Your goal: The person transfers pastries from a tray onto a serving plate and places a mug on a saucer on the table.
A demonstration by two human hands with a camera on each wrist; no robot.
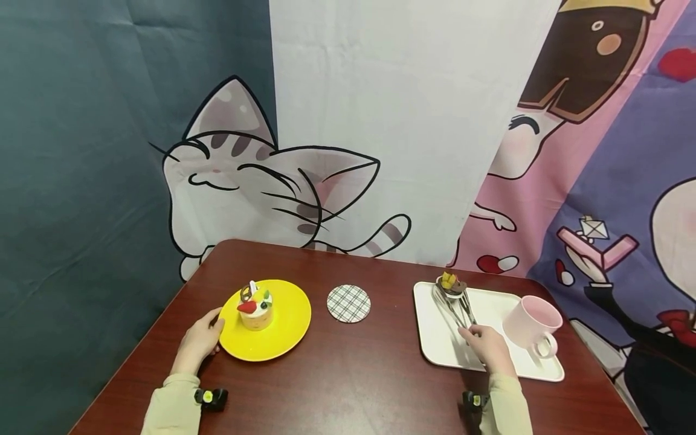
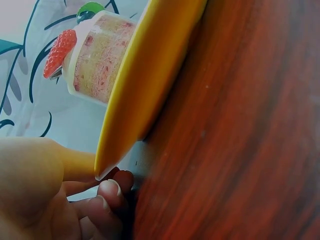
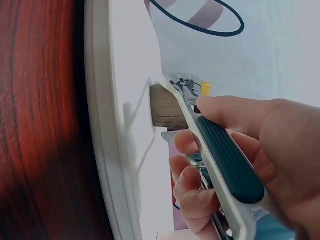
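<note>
My left hand holds the left rim of a yellow plate, thumb on top and fingers curled below in the left wrist view. A small round cake topped with a strawberry stands on that plate. My right hand grips metal tongs with green handle inlays. The tongs' tips lie at a small chocolate cake with yellow fruit on the far left part of a white tray. Whether the tips squeeze the chocolate cake I cannot tell.
A pink mug stands on the tray's right side. Between plate and tray lies a round checked coaster. The brown wooden table meets a cartoon-printed curtain at its back edge.
</note>
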